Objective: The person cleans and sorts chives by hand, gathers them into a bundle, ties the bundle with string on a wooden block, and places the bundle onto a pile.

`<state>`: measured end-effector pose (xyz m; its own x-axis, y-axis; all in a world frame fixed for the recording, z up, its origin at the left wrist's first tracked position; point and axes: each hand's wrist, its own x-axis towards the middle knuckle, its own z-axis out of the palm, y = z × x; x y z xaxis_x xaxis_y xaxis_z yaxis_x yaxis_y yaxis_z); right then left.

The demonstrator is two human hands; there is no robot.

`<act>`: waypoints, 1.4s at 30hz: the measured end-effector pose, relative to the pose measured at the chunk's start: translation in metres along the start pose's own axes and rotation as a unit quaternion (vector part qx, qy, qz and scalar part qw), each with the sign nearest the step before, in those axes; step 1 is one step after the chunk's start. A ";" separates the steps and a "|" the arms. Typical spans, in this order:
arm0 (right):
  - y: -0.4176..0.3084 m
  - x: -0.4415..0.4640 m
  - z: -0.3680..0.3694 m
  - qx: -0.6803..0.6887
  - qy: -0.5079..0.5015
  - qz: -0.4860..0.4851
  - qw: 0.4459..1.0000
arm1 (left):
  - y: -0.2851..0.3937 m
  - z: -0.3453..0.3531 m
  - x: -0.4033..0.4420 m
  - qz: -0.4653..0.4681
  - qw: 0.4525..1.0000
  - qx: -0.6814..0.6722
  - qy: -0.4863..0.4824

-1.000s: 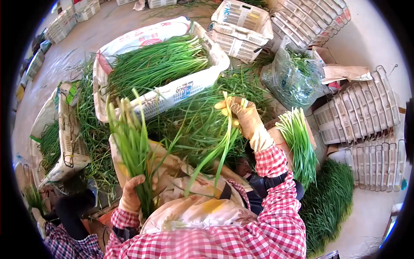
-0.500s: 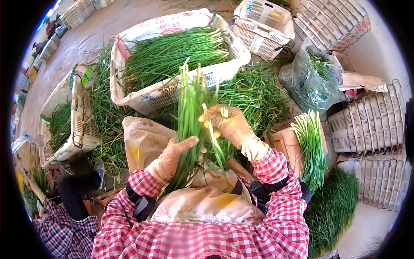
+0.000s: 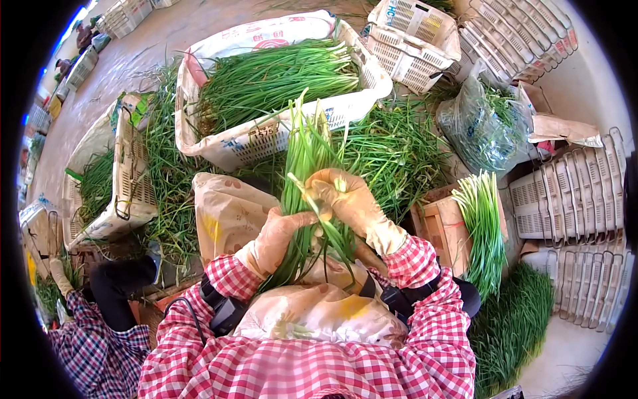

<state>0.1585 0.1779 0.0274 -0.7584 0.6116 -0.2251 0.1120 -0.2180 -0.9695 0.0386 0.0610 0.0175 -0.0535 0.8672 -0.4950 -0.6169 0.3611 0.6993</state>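
My left hand [image 3: 278, 241], in a tan glove, is closed round a loose bunch of garlic chives [image 3: 303, 149] held upright before my chest, pale stem ends at the top. Close on its right, my gloved right hand [image 3: 355, 205] has its fingers curled in a pinch on a few chive stalks [image 3: 339, 239] whose leaves hang below. The two hands nearly meet at the left thumb. The right fingertips are partly hidden by the glove and stalks. Beneath both hands, a patterned apron [image 3: 319, 309] covers my lap.
Ahead stands a white crate [image 3: 279, 136] of chives. Loose green leaves [image 3: 399, 149] litter the floor around it. To the right, a chive bundle [image 3: 480, 226] rests on a wooden stool [image 3: 432, 223], near stacked crates [image 3: 565, 193]. A co-worker's checked sleeve [image 3: 100, 349] shows at lower left.
My right hand has moved slightly down and left, bringing its stalks against the bunch. My left hand has shifted a little right, its thumb now by the right fingers.
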 end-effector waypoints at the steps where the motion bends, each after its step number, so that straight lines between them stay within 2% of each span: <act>1: -0.001 -0.003 0.001 -0.020 -0.008 -0.006 1.000 | -0.001 -0.002 0.001 0.001 1.000 -0.003 0.007; 3: -0.007 -0.014 0.012 -0.019 -0.019 -0.005 1.000 | -0.004 -0.008 0.003 0.005 1.000 -0.008 0.021; 4: 0.000 -0.016 0.013 -0.119 -0.031 -0.093 0.988 | -0.003 -0.009 0.002 -0.003 1.000 -0.017 0.013; 6: 0.005 -0.018 0.015 -0.239 -0.006 -0.112 0.964 | 0.000 -0.012 -0.001 -0.019 0.999 -0.033 -0.002; 7: 0.002 -0.019 0.012 -0.238 -0.017 -0.092 0.967 | 0.006 -0.007 -0.006 -0.015 1.000 0.005 0.024; 9: -0.013 -0.026 0.002 -0.235 -0.039 -0.049 0.970 | 0.010 -0.012 -0.011 0.002 1.000 0.010 0.014; 13: -0.042 -0.038 -0.024 -0.256 -0.142 0.017 0.956 | 0.017 -0.026 -0.023 0.028 0.999 0.024 0.022; 14: -0.045 -0.041 -0.030 -0.243 -0.146 0.020 0.959 | 0.020 -0.029 -0.026 0.027 0.999 0.027 0.032; 15: -0.044 -0.040 -0.038 -0.259 -0.146 0.032 0.954 | 0.016 -0.047 -0.027 0.005 1.000 0.025 -0.009; 16: -0.044 -0.040 -0.046 -0.275 -0.147 0.044 0.949 | 0.018 -0.052 -0.032 0.011 0.999 0.037 -0.010; 17: -0.048 -0.042 -0.052 -0.238 -0.146 0.039 0.959 | 0.019 -0.054 -0.037 0.018 0.999 0.049 -0.010; 18: -0.055 -0.042 -0.059 -0.237 -0.142 0.095 0.957 | 0.020 -0.055 -0.042 0.025 0.998 0.061 -0.009; 20: -0.052 -0.037 -0.080 -0.157 -0.092 0.081 0.980 | 0.020 -0.058 -0.051 0.036 0.999 0.027 -0.011; 21: -0.044 -0.030 -0.098 -0.015 -0.044 0.044 0.998 | 0.021 -0.060 -0.056 0.031 0.999 0.017 -0.026; 23: -0.034 -0.023 -0.126 0.049 0.089 -0.047 0.994 | 0.018 -0.073 -0.063 0.014 0.998 0.003 -0.059; 25: -0.041 -0.021 -0.129 -0.111 0.251 -0.152 0.949 | 0.009 -0.078 -0.070 0.011 0.999 -0.005 -0.041; 27: -0.045 -0.028 -0.123 -0.287 0.399 -0.239 0.838 | 0.003 -0.080 -0.078 0.001 1.000 -0.005 -0.007; 28: -0.037 -0.012 -0.123 -0.216 0.429 -0.328 0.814 | -0.002 -0.076 -0.080 0.002 0.999 -0.024 0.042; 29: -0.032 -0.008 -0.123 -0.055 0.384 -0.321 0.864 | -0.006 -0.080 -0.080 -0.009 0.999 -0.016 0.029; 30: -0.034 -0.008 -0.106 -0.012 0.339 -0.292 0.894 | -0.007 -0.080 -0.079 -0.022 1.000 -0.009 0.015; 31: -0.037 -0.009 -0.090 0.031 0.298 -0.257 0.919 | -0.014 -0.073 -0.079 0.006 0.997 0.024 0.074; 32: -0.044 -0.018 -0.080 -0.023 0.229 -0.151 0.961 | -0.015 -0.071 -0.080 -0.005 0.997 0.037 0.075; 33: -0.042 -0.020 -0.069 -0.032 0.167 -0.114 0.979 | -0.015 -0.070 -0.082 -0.017 0.996 0.050 0.075; 34: -0.038 -0.021 -0.059 0.019 0.145 -0.045 0.988 | -0.016 -0.068 -0.084 -0.029 0.995 0.061 0.076; 36: -0.037 -0.021 -0.042 -0.002 0.129 0.015 0.991 | -0.022 -0.066 -0.085 -0.005 0.990 0.111 0.087; 39: -0.030 -0.012 -0.039 0.030 0.140 -0.017 0.990 | -0.024 -0.064 -0.085 0.001 0.982 0.168 0.081; 42: -0.047 -0.011 -0.034 0.016 0.092 0.020 0.995 | -0.031 -0.068 -0.082 -0.007 0.983 0.173 0.054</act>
<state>0.1834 0.2071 0.0725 -0.6231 0.7301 -0.2805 0.1169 -0.2677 -0.9564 0.0090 -0.0449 0.0011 -0.1415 0.8262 -0.5454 -0.3146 0.4848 0.8161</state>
